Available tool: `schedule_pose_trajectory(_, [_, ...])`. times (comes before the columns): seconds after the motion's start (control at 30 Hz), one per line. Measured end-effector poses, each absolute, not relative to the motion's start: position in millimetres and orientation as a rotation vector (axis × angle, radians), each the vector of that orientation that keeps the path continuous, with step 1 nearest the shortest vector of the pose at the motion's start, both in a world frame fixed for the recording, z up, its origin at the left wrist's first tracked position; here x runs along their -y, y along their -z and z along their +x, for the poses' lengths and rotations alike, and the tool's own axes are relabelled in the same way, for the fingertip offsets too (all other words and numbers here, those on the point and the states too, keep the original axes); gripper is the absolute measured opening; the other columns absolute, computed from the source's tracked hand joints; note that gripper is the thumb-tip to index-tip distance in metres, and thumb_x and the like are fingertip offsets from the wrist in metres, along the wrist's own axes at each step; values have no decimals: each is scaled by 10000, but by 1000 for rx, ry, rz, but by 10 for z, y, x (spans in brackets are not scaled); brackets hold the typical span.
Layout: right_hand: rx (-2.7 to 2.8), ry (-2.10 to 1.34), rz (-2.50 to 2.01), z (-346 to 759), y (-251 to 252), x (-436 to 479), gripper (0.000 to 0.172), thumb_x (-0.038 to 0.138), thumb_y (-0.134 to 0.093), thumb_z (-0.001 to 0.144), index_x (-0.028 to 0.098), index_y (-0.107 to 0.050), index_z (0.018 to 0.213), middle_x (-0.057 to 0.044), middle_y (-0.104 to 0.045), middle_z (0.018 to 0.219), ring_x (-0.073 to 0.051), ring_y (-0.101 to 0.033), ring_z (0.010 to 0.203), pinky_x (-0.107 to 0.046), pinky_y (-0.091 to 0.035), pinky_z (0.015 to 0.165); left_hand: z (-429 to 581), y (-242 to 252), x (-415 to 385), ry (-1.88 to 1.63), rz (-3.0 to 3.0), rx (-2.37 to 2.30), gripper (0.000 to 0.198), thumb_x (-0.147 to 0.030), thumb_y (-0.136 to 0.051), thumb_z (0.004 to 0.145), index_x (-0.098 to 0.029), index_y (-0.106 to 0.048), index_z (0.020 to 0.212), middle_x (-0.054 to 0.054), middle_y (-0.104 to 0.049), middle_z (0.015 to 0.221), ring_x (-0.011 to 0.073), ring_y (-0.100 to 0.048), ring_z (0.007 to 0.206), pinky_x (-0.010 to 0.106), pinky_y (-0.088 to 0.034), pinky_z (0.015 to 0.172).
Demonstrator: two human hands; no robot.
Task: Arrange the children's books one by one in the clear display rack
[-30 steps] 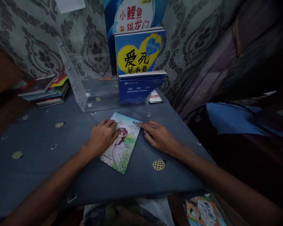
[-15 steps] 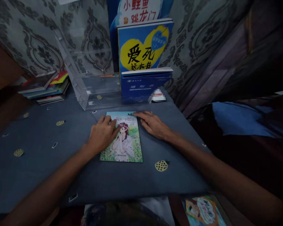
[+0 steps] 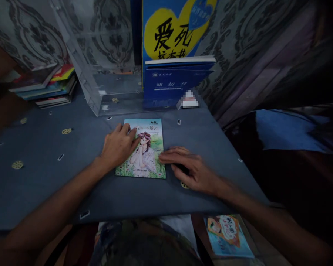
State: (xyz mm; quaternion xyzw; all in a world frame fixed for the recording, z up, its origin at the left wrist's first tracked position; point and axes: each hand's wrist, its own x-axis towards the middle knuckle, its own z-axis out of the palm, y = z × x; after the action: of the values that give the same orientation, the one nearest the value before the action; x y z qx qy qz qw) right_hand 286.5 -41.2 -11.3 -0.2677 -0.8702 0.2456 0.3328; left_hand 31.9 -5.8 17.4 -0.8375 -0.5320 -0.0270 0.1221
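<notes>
A thin paperback book (image 3: pixel 147 162) lies flat and closed on the blue-grey tablecloth, its cover showing a drawn girl in a flower field. My left hand (image 3: pixel 118 143) rests across its upper left side, fingers bent a little and apart, thumb on the cover. At the lower right edge of the book is my right hand (image 3: pixel 195 170), palm down with fingers stretched out and the fingertips touching or just over the cover's edge. Neither hand grips anything.
Behind the book stands a clear acrylic rack (image 3: pixel 96 88) holding a dark blue booklet (image 3: pixel 169 88) and a blue-and-yellow book (image 3: pixel 155 33). Several books form a stack (image 3: pixel 52 87) at the back left. Below the table's front edge sits another colourful book (image 3: pixel 229 236).
My right hand has moved from the book's top right corner down toward its lower right edge. My left hand stays on the cover. The view has tilted lower.
</notes>
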Motion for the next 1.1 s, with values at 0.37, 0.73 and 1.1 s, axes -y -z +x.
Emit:
schedule_pose_trajectory(0.37, [2108, -975, -734, 2946, 139, 436, 408, 129, -507, 931, 217, -606, 1317, -46, -793, 1037, -196, -719, 1009, -369, -555, 899, 456, -199, 404, 258, -2936, 686, 421, -536, -501, 988, -143, -643, 1042, 105, -660, 1033, 249, -590, 979, 361, -482, 802])
schedule_pose_trajectory(0.73, [2092, -967, -738, 2933, 130, 421, 429, 125, -501, 908, 235, -630, 1302, -41, -796, 1008, -189, -728, 979, -372, -552, 916, 539, -279, 511, 106, -2838, 587, 245, -296, -480, 1017, -126, -653, 981, 123, -707, 1023, 252, -647, 932, 375, -555, 727])
schedule_pose_trajectory(1.1, [2092, -939, -708, 2951, 131, 431, 409, 127, -497, 931, 216, -608, 1315, -49, -793, 1029, -190, -720, 1008, -368, -545, 912, 513, -285, 450, 310, -2854, 552, 293, -249, -453, 1016, -137, -698, 902, 74, -737, 916, 193, -667, 800, 322, -553, 629])
